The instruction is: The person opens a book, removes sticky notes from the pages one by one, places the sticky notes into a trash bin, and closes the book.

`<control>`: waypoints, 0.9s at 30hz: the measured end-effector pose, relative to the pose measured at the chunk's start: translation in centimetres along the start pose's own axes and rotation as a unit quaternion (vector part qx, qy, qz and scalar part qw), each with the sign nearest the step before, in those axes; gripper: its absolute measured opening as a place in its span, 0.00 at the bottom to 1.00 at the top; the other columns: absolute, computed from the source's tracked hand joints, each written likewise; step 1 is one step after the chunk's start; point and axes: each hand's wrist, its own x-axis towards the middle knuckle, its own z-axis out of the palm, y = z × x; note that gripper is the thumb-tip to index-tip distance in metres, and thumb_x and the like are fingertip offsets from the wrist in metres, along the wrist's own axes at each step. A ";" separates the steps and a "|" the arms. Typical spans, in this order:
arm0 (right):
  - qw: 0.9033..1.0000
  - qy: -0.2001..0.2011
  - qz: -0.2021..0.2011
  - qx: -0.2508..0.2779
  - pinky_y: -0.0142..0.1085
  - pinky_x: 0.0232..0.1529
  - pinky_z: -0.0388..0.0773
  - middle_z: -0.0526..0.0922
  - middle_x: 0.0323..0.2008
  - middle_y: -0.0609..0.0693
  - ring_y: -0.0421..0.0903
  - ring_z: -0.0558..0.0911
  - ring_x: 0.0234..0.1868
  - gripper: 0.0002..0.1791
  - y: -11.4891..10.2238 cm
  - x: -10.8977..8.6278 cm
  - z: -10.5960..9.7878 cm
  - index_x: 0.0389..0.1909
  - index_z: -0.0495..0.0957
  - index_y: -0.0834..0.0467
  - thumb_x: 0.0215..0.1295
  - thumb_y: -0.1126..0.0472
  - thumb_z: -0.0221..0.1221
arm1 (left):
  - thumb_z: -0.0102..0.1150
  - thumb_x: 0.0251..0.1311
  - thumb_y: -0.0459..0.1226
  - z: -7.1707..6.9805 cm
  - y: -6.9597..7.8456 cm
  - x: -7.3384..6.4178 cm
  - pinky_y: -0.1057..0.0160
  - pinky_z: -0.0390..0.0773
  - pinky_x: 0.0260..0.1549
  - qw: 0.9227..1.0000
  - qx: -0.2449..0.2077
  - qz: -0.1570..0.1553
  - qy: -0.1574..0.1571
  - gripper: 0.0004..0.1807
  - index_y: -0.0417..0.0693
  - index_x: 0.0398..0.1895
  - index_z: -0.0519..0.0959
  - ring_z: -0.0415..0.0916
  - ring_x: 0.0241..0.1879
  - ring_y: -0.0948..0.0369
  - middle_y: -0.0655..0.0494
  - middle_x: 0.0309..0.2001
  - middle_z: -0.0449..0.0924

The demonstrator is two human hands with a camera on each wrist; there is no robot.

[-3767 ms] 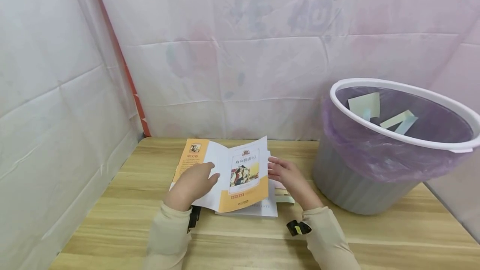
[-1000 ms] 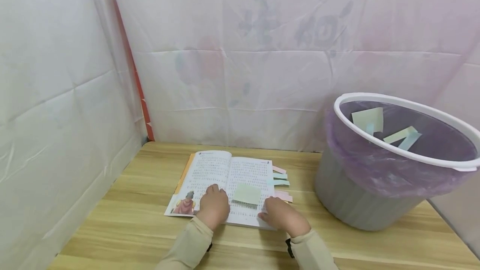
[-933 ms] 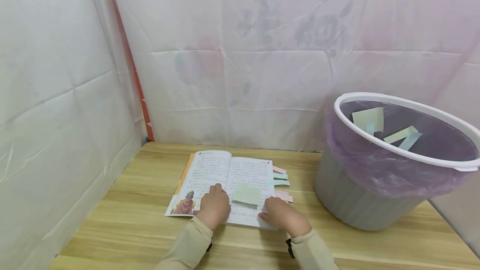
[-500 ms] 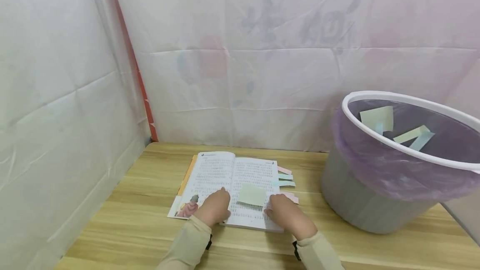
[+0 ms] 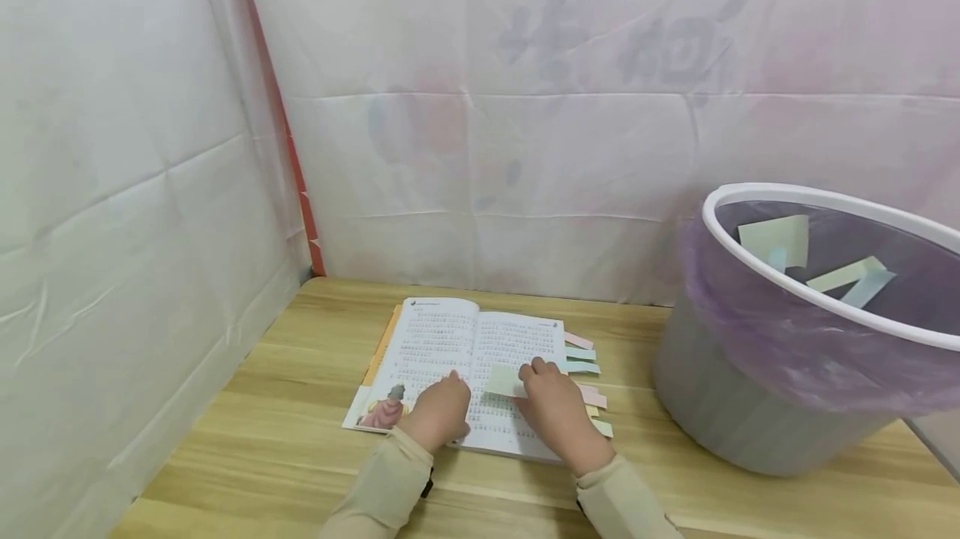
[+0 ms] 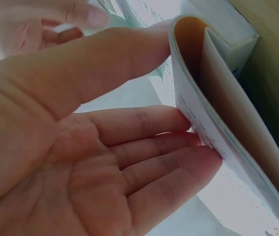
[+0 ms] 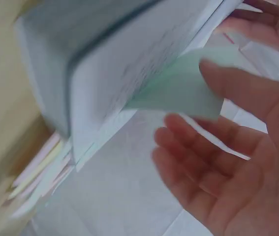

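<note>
An open book (image 5: 438, 339) of printed text lies on the table, a small drawn figure at the lower corner of its left page. My left hand (image 5: 441, 411) presses the lower middle of the book; in the left wrist view its fairly straight fingers (image 6: 149, 120) touch the page and its thumb rests by the bottom edge. On the right page my right hand (image 5: 557, 416) pinches a pale green sticky note (image 5: 504, 381) by its right side. The right wrist view shows that note bent up from the page, between thumb and index finger.
Several pink, blue, yellow and green tabs (image 5: 581, 366) stick out of the book's right edge. Right of it stands a grey bin (image 5: 731, 406) with a purple liner, holding loose sticky notes (image 5: 776, 239). A pale cloth (image 5: 570, 156) hangs behind the wooden table (image 5: 247, 456).
The book went from its front pages to a text spread. Over the last half second my right hand moved left from the page edge onto the green note and raised its side. My left hand stayed.
</note>
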 end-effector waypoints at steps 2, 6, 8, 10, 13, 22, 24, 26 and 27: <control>1.000 0.023 -0.009 -0.009 0.35 0.23 0.75 0.76 0.26 0.51 0.46 0.75 0.26 0.12 -0.2 0.1 0.0 0.30 0.81 0.62 0.46 0.64 0.73 | 0.72 0.44 0.33 0.1 0.2 0.1 0.51 0.80 0.48 1.000 0.002 0.001 0.001 0.26 0.27 0.48 0.78 0.76 0.54 0.41 0.32 0.57 0.73; 0.999 0.044 -0.002 -0.021 0.35 0.23 0.73 0.75 0.23 0.47 0.44 0.74 0.24 0.07 -0.4 0.2 -0.2 0.23 0.81 0.58 0.48 0.68 0.71 | 0.73 0.44 0.34 0.3 0.5 0.3 0.51 0.80 0.47 1.000 0.006 0.003 0.007 0.26 0.27 0.47 0.79 0.76 0.53 0.41 0.32 0.57 0.74; 0.999 0.045 0.006 -0.023 0.34 0.23 0.74 0.75 0.22 0.47 0.43 0.74 0.23 0.07 -0.3 0.3 -0.4 0.22 0.81 0.58 0.48 0.69 0.71 | 0.73 0.43 0.34 0.4 0.6 0.4 0.51 0.80 0.47 1.000 0.006 0.002 0.010 0.26 0.27 0.47 0.79 0.77 0.53 0.41 0.32 0.56 0.74; 0.999 0.043 0.018 -0.019 0.33 0.23 0.75 0.76 0.21 0.47 0.43 0.76 0.24 0.07 -0.2 0.4 -0.5 0.21 0.81 0.59 0.49 0.71 0.70 | 0.73 0.43 0.34 0.4 0.7 0.4 0.51 0.80 0.47 1.000 0.005 0.000 0.011 0.27 0.27 0.48 0.79 0.76 0.53 0.41 0.32 0.57 0.74; 0.998 0.041 0.038 -0.013 0.32 0.22 0.77 0.76 0.21 0.48 0.44 0.78 0.24 0.06 0.1 0.5 -0.7 0.22 0.81 0.60 0.50 0.72 0.68 | 0.73 0.43 0.34 0.5 0.8 0.6 0.51 0.80 0.46 1.000 0.003 -0.002 0.010 0.28 0.27 0.49 0.78 0.76 0.53 0.41 0.32 0.57 0.74; 0.994 0.051 0.094 0.020 0.32 0.20 0.74 0.77 0.23 0.48 0.41 0.73 0.22 0.05 1.2 0.4 -1.8 0.25 0.81 0.63 0.52 0.74 0.65 | 0.71 0.43 0.33 2.6 0.1 2.0 0.49 0.81 0.45 1.000 -0.001 0.013 0.022 0.27 0.28 0.49 0.78 0.76 0.53 0.40 0.31 0.58 0.73; 0.993 0.061 0.099 0.022 0.32 0.20 0.73 0.77 0.23 0.49 0.40 0.72 0.21 0.04 1.6 0.4 -2.1 0.26 0.81 0.63 0.53 0.74 0.65 | 0.71 0.43 0.33 2.3 0.2 1.9 0.49 0.81 0.44 1.000 -0.004 0.015 0.022 0.27 0.28 0.48 0.78 0.76 0.53 0.40 0.31 0.58 0.73; 0.992 0.072 0.103 0.024 0.32 0.19 0.73 0.78 0.24 0.50 0.40 0.72 0.20 0.04 2.1 0.4 -2.3 0.26 0.82 0.64 0.53 0.74 0.64 | 0.72 0.43 0.33 1.2 0.7 1.4 0.49 0.81 0.44 1.000 -0.012 0.010 0.012 0.26 0.27 0.47 0.79 0.76 0.53 0.40 0.32 0.58 0.73; 0.991 0.078 0.105 0.024 0.32 0.19 0.73 0.78 0.24 0.51 0.41 0.72 0.20 0.03 2.3 0.4 -2.4 0.26 0.82 0.64 0.54 0.74 0.64 | 0.72 0.42 0.33 1.0 0.7 1.3 0.49 0.81 0.43 1.000 -0.014 0.012 0.013 0.26 0.27 0.47 0.79 0.76 0.53 0.40 0.32 0.57 0.73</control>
